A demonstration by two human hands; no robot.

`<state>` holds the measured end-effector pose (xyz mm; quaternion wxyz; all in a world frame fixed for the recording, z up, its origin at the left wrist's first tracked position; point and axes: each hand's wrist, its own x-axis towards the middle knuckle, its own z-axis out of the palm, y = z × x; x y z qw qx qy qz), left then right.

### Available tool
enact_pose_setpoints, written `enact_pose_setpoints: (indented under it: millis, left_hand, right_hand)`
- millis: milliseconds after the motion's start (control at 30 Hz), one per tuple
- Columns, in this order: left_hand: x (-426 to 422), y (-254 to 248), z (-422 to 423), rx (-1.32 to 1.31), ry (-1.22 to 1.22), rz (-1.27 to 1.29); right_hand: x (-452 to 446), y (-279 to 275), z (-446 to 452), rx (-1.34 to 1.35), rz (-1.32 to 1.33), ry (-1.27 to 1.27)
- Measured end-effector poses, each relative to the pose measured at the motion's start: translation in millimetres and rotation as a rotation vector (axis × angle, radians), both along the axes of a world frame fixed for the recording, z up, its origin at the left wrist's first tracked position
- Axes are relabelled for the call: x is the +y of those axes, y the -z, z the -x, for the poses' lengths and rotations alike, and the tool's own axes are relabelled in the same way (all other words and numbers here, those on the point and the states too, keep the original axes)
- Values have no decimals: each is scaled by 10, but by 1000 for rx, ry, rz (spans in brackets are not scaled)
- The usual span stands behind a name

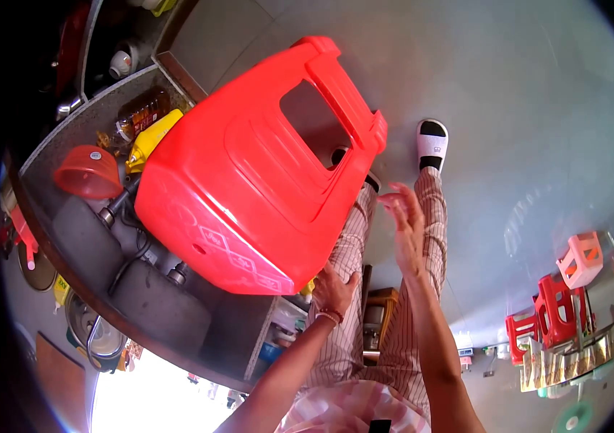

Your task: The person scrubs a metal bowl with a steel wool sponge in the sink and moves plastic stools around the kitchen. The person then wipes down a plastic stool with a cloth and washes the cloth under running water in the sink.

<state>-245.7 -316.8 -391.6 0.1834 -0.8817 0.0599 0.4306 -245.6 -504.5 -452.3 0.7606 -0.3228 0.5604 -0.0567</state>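
A large red plastic stool (242, 173) fills the middle of the view, tipped on a slant with its cut-out side panel facing up. Printed diamond shapes run along its lower edge. My left hand (334, 290), with a bracelet at the wrist, is at the stool's lower right corner. Its thumb stands apart, but the other fingers are partly hidden at the stool's edge, so a grip cannot be made out. Clear of the stool on its right, my right hand (406, 220) is raised over my leg, holding nothing, its fingers loosely bent and apart.
Behind the stool, a grey counter or shelf unit (80, 231) holds a red plastic bowl (89, 172), a yellow bottle (154, 138) and a brown-filled plastic bottle (142, 112). Grey floor (516, 123) stretches right, toward several small stools, one of them red (556, 310).
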Motion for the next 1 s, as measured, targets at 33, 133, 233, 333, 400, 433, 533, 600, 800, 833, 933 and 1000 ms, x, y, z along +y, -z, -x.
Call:
enact_pose_setpoints:
  millis: [33, 133, 233, 333, 400, 433, 533, 600, 800, 833, 933, 1000]
  left_hand:
    - [20, 5, 7, -9, 11, 9]
    - [50, 28, 22, -11, 28, 17]
    - [32, 18, 13, 20, 10, -9]
    - [96, 17, 66, 29, 2, -18]
    - [134, 47, 65, 48, 17, -2]
    - [154, 66, 73, 40, 24, 1]
    - [173, 72, 102, 31, 19, -5]
    - [153, 70, 92, 30, -20, -22]
    - [107, 66, 71, -5, 11, -23]
    - [102, 60, 84, -5, 11, -31]
    - [104, 53, 85, -15, 15, -20]
    - [114, 56, 77, 0, 19, -25]
  right_hand:
    - [2, -74, -95, -121, 5, -37]
    - [66, -159, -489, -275, 81, -79]
    - [-51, -150, -954, -436, 305, -410]
    - [-51, -143, -1150, -470, 507, -647]
    - [35, -123, -1073, -448, 541, -677]
    - [42, -163, -980, -400, 594, -737]
    - [22, -234, -692, -350, 601, -891]
    - [33, -227, -582, -346, 622, -915]
    - [14, -239, -490, -224, 378, -494]
    - [42, -200, -446, -177, 173, -293]
    - [14, -53, -321, -120, -16, -12]
    - [35, 17, -304, -130, -13, 12]
